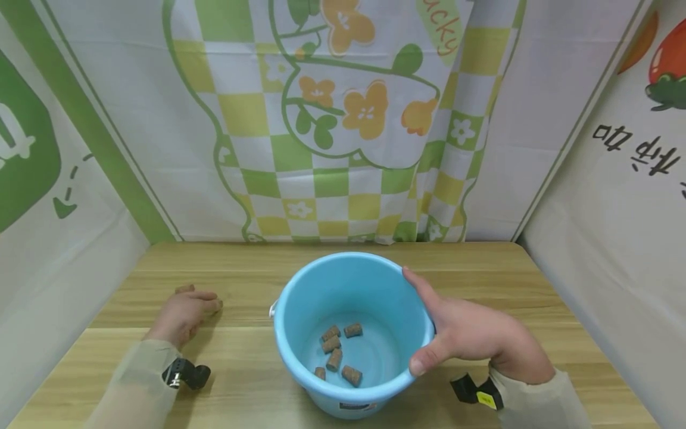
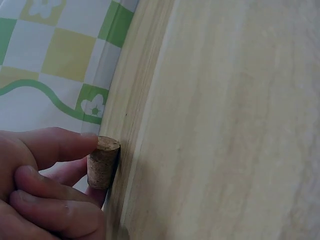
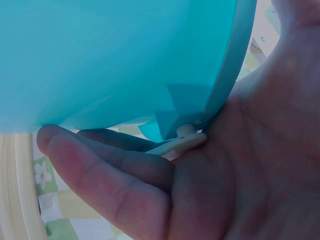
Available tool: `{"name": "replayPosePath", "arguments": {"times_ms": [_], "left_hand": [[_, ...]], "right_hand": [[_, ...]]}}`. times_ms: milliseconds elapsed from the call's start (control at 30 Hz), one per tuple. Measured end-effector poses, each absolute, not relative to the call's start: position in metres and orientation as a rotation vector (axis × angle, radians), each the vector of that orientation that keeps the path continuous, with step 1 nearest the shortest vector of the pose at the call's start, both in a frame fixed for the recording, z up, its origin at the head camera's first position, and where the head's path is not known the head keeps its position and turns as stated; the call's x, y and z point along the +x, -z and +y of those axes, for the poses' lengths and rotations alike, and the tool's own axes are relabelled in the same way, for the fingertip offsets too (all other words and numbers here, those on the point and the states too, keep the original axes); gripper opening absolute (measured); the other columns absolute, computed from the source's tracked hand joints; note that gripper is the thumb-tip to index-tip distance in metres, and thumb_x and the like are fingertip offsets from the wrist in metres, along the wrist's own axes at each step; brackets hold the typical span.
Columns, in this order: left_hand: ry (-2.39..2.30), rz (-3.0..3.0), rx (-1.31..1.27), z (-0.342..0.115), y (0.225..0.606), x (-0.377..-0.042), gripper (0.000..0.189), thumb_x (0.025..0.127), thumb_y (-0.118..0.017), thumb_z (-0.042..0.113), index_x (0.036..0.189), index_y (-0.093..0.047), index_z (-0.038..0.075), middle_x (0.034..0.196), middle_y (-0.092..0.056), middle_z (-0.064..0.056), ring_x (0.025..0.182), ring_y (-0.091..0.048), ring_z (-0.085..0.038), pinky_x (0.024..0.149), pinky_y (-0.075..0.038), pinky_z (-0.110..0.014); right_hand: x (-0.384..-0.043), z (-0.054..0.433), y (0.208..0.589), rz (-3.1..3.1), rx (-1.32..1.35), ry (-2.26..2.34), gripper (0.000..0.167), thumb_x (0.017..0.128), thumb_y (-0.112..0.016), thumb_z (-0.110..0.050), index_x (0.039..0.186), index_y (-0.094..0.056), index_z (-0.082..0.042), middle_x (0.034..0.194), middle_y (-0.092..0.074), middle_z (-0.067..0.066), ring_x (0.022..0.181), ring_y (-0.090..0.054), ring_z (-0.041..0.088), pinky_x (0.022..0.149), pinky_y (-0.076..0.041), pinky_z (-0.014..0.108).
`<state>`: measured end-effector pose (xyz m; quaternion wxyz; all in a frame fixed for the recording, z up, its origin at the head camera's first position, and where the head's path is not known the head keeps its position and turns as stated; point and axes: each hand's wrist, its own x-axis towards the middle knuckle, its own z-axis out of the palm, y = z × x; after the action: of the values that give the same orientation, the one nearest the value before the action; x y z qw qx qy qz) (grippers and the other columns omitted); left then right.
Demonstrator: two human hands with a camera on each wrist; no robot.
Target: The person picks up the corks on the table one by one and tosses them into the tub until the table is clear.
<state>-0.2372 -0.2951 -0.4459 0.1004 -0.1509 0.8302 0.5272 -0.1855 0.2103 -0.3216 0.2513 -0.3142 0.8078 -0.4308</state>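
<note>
A light blue bucket (image 1: 354, 395) stands on the wooden table, with several short brown corks (image 1: 351, 375) lying on its bottom. My right hand (image 1: 466, 330) grips the bucket's right side, thumb over the rim and the other fingers along the outer wall beside the white handle end (image 3: 182, 145). To the left of the bucket, low over the table, my left hand (image 1: 182, 314) pinches a tapered cork (image 2: 102, 162) at its fingertips. Just beyond that hand another cork (image 1: 184, 288) lies on the table, partly hidden by it.
Behind the table (image 1: 246, 369) hangs a green, yellow and white checked cloth (image 1: 332, 179) with flowers. White printed sheets close off the left side (image 1: 69, 256) and right side (image 1: 605, 250). A white handle joint (image 1: 273, 308) sticks out from the bucket's left rim.
</note>
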Motion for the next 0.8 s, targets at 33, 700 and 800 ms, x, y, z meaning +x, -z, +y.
{"name": "replayPosePath", "arguments": {"times_ms": [33,700,800], "left_hand": [[-1.526,2.474,-0.427,-0.294,0.445,-0.237,0.051,0.095,-0.067,0.016,0.137,-0.051,-0.008,0.162,-0.002,-0.024,0.054,-0.043,-0.011,0.049,-0.041,-0.026],[-1.053,2.779,-0.171,-0.28,0.431,-0.226,0.029,0.087,-0.068,0.007,0.112,-0.07,-0.007,0.142,-0.035,-0.04,0.129,-0.033,-0.057,0.099,-0.033,-0.062],[-1.03,2.788,-0.162,-0.281,0.429,-0.226,0.028,0.087,-0.069,0.009,0.11,-0.07,-0.007,0.145,-0.027,-0.042,0.128,-0.034,-0.057,0.099,-0.033,-0.062]], "right_hand": [[-0.185,0.21,0.322,2.192,-0.852,1.175,0.135,0.076,-0.089,-0.032,0.157,0.018,-0.019,0.142,-0.042,0.022,0.111,-0.057,0.03,0.092,-0.047,0.038],[-0.186,0.21,0.321,2.199,-0.868,1.161,0.134,0.076,-0.089,-0.031,0.157,0.018,-0.018,0.139,-0.045,0.022,0.108,-0.059,0.029,0.091,-0.047,0.038],[-0.186,0.21,0.321,2.198,-0.873,1.167,0.134,0.076,-0.089,-0.031,0.157,0.018,-0.018,0.139,-0.045,0.022,0.108,-0.059,0.03,0.091,-0.048,0.038]]}}
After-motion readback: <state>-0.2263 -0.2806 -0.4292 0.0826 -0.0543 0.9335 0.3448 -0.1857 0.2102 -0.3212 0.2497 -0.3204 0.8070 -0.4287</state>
